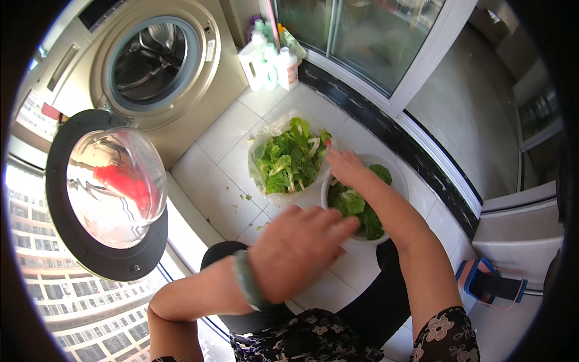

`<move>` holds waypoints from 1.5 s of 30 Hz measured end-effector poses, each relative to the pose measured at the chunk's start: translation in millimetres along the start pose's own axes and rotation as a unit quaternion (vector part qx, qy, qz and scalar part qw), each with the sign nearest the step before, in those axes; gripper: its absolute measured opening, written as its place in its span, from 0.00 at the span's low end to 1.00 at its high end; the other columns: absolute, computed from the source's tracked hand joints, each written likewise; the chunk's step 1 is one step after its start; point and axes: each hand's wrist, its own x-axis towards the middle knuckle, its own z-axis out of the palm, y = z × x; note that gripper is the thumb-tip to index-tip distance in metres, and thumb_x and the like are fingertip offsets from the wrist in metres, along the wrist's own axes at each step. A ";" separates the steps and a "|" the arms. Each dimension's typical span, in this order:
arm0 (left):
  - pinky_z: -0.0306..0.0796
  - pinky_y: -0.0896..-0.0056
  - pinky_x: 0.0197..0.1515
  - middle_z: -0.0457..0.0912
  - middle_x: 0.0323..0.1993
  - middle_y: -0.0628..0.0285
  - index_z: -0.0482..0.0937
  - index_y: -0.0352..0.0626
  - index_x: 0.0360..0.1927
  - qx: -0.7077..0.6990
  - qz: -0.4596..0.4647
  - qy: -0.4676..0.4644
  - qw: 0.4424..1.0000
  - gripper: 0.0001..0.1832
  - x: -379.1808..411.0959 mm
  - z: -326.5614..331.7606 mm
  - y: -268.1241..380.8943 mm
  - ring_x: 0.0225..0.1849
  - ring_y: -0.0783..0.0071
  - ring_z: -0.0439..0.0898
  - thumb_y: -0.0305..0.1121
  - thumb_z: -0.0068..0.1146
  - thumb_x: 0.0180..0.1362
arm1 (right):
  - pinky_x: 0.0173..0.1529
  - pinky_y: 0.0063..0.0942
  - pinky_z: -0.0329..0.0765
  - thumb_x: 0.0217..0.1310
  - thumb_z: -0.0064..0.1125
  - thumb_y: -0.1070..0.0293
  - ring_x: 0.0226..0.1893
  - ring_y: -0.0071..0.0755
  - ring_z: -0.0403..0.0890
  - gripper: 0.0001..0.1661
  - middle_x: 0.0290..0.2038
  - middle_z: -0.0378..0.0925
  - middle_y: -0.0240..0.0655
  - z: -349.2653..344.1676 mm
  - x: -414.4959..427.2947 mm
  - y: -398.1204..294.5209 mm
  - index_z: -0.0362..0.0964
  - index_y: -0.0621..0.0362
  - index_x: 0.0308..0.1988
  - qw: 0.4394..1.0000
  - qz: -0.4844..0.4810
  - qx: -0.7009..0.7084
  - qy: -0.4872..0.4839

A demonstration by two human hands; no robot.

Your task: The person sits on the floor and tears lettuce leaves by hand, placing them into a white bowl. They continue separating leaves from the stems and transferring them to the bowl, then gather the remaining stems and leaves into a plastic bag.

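Observation:
A translucent plastic bag (257,178) stands on the floor, its top wide and full of green leafy vegetables (289,156) with pale stems. Right beside it sits a round white basin (400,181) holding more green leaves (353,203). My right hand (346,167) reaches over the basin to the bag's right edge, close to a small red thing (328,143). Its fingertips are partly hidden, so any grip is unclear. Nearer to me, my blurred left hand (301,253), with a green bangle (248,280) at the wrist, hovers by the basin's left rim, palm hidden.
A front-loading washing machine (212,97) stands at the left, its round door (106,194) swung wide. Several detergent bottles (269,61) are in the corner by sliding glass doors (362,40). Leaf scraps (246,197) lie on the white tiles. A blue-and-pink holder (491,283) is at right.

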 end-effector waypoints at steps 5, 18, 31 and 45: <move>0.65 0.67 0.41 0.75 0.38 0.61 0.69 0.44 0.51 0.099 -0.033 0.000 0.995 0.22 22.1 64.3 11.3 0.40 0.65 0.74 0.38 0.54 0.51 | 0.46 0.41 0.69 0.54 0.51 0.69 0.43 0.44 0.74 0.15 0.51 0.66 0.39 5.1 21.3 16.9 0.70 0.57 0.44 0.992 0.035 -0.057 -0.105; 0.66 0.66 0.40 0.74 0.36 0.63 0.64 0.47 0.56 0.157 -0.061 -0.205 0.964 0.25 23.4 95.5 1.1 0.39 0.67 0.74 0.38 0.53 0.54 | 0.45 0.41 0.69 0.54 0.56 0.70 0.43 0.41 0.76 0.25 0.53 0.65 0.38 29.0 52.0 33.7 0.63 0.55 0.53 0.967 0.131 -0.061 -0.210; 0.64 0.69 0.40 0.74 0.36 0.63 0.66 0.44 0.55 0.162 -0.061 -0.189 0.967 0.25 23.4 90.9 -5.6 0.39 0.68 0.74 0.37 0.53 0.52 | 0.40 0.35 0.67 0.52 0.56 0.69 0.38 0.34 0.77 0.12 0.34 0.77 0.30 31.6 50.2 26.1 0.75 0.48 0.40 0.957 0.181 -0.098 -0.203; 0.63 0.69 0.38 0.73 0.33 0.64 0.67 0.44 0.53 0.120 -0.065 -0.147 0.980 0.24 20.7 86.0 -7.8 0.37 0.68 0.73 0.37 0.55 0.51 | 0.43 0.41 0.70 0.58 0.51 0.64 0.41 0.42 0.77 0.14 0.39 0.76 0.38 29.1 60.2 45.9 0.71 0.51 0.45 0.968 0.241 0.016 -0.073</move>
